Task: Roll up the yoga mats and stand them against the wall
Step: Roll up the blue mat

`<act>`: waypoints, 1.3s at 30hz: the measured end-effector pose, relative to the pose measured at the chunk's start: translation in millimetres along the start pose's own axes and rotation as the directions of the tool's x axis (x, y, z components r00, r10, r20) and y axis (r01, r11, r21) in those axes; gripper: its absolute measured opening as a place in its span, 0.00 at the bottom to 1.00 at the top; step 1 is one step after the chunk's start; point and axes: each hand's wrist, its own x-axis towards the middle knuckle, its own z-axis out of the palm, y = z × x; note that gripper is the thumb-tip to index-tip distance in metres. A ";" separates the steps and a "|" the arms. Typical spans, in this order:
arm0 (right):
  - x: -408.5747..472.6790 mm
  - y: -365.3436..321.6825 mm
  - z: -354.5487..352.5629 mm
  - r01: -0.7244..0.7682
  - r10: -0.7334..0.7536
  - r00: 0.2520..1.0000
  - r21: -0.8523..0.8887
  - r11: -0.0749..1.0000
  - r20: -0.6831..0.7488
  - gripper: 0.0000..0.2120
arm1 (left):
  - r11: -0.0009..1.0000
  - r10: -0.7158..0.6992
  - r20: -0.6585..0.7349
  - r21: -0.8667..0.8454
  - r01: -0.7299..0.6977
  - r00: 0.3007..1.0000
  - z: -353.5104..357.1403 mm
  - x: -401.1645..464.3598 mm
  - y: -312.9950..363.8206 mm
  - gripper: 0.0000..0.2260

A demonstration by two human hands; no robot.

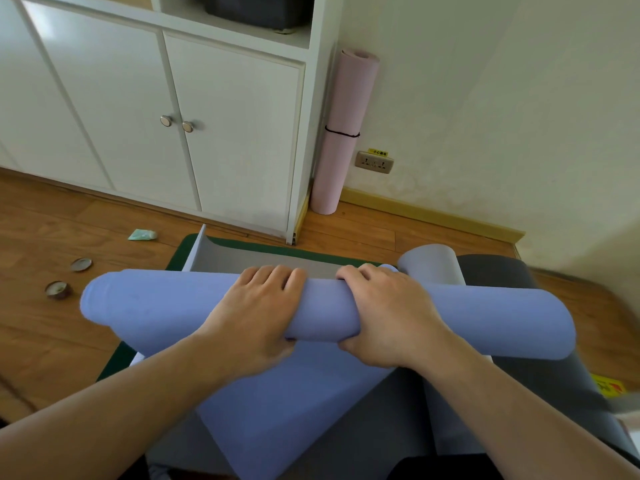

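Note:
A lavender yoga mat (156, 306) lies partly rolled across the middle of the view, its loose end spreading toward me. My left hand (256, 313) grips the roll from above, fingers over the top and thumb underneath. My right hand (384, 317) grips it just to the right in the same way. The mat's grey underside (263, 258) shows beyond the roll, with a curled end (433, 261) at the right. A green mat (180, 254) lies underneath on the floor. A pink rolled mat (343, 133), tied with a black band, stands upright in the corner against the wall.
A white cabinet (138, 116) fills the left back. A wall socket (374, 162) sits low beside the pink mat. Two small round tins (59, 289) and a green scrap (142, 234) lie on the wooden floor at left. A dark grey mat (540, 368) lies at right.

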 end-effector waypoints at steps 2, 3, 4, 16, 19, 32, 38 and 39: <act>-0.9 0.1 -3.0 -0.019 0.018 1.000 0.040 0.999 0.014 0.31 | 0.999 -0.011 0.016 0.052 0.010 1.000 3.0 -0.8 2.5 0.38; -1.5 -0.1 -4.3 -0.023 0.022 0.999 0.062 0.998 0.026 0.31 | 0.997 -0.023 0.019 0.076 0.021 1.000 4.2 -0.6 3.5 0.40; -1.9 0.0 -5.1 -0.026 0.022 0.999 0.077 0.997 0.045 0.30 | 0.996 -0.032 0.017 0.087 0.030 0.999 4.8 0.0 3.9 0.41; 0.1 1.0 0.7 0.032 -0.032 0.998 -0.013 0.999 0.046 0.33 | 0.990 -0.011 0.051 -0.138 0.018 0.999 -7.2 3.8 1.4 0.34; -0.5 3.3 -2.2 0.001 -0.003 0.998 0.028 1.000 0.055 0.31 | 1.000 0.008 0.043 -0.023 -0.007 0.999 1.2 -2.1 2.7 0.42; -1.8 -2.3 5.1 0.033 -0.032 0.999 -0.056 0.998 0.024 0.41 | 0.997 -0.003 0.017 -0.071 0.004 1.000 -4.3 3.0 -2.6 0.36; -3.2 -4.3 -0.1 -0.014 0.014 1.000 0.060 0.998 0.008 0.35 | 0.995 -0.027 0.003 0.097 0.027 1.000 5.6 -0.7 2.7 0.45; -3.7 -4.9 0.1 -0.015 0.014 1.000 0.068 0.998 0.013 0.35 | 0.995 -0.029 -0.007 0.092 0.029 1.000 4.6 1.0 3.3 0.44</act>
